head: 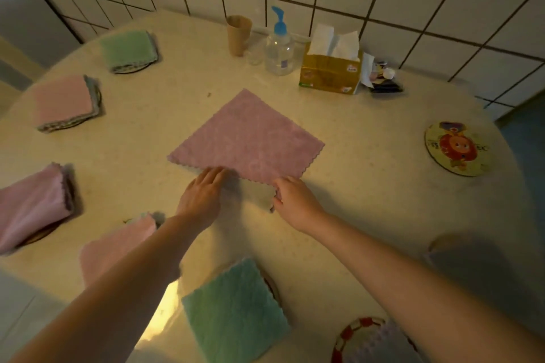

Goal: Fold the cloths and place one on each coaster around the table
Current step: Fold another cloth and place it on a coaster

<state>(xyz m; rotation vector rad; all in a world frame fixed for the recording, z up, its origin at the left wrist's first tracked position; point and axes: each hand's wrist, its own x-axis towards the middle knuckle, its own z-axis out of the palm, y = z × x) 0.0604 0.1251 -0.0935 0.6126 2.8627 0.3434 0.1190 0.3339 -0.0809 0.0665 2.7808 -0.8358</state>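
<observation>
Your left hand (203, 193) lies flat, fingers together, on the pink cloth (250, 138); your right hand (292, 200) pinches its near corner on the table (368, 186).

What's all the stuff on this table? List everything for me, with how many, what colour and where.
Unfolded cloth: one, pink, flat at the table's centre.
Folded pink cloths: three, at far left, left edge and near left.
Folded green cloths: two, far left and near edge.
Bare coaster: one, round, cartoon print, right side.
Red-ringed coaster: one, near edge, with a pale cloth on it, partly cut off.
Paper cup: one, brown, by the wall.
Pump bottle: one, clear with blue pump, beside the cup.
Tissue box: one, yellow, by the wall.
Small items: a blurred cluster right of the box.
Table: one, cream.
Left hand: on the cloth's near edge.
Right hand: pinching its near corner.
</observation>
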